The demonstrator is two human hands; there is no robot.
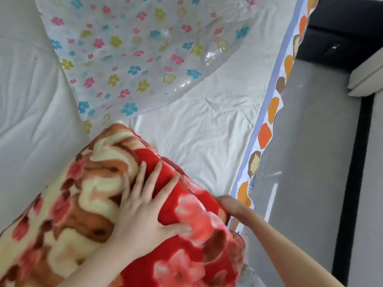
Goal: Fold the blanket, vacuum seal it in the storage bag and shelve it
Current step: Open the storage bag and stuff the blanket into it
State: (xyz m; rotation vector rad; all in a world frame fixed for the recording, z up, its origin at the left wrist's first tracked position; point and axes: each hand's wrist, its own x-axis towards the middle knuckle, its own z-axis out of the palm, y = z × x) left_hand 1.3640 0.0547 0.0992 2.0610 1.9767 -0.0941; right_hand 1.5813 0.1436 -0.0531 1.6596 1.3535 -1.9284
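Note:
The folded blanket (pixel 99 195), thick fleece in red, cream and brown flowers, lies as a bulky bundle on the bed at the lower left. My left hand (pixel 143 206) presses flat on top of it with the fingers spread. My right hand (pixel 228 204) grips the blanket's right edge, its fingers tucked beneath and out of sight. The storage bag (pixel 145 48), clear plastic printed with small coloured flowers, is spread flat on the bed just beyond the blanket, and its near end touches the bundle.
A white sheet (pixel 196 131) covers the bed. The bed's right edge has a border of orange and brown patches (pixel 267 133). A grey floor (pixel 315 141) lies to the right, with dark furniture (pixel 342 27) at the top right.

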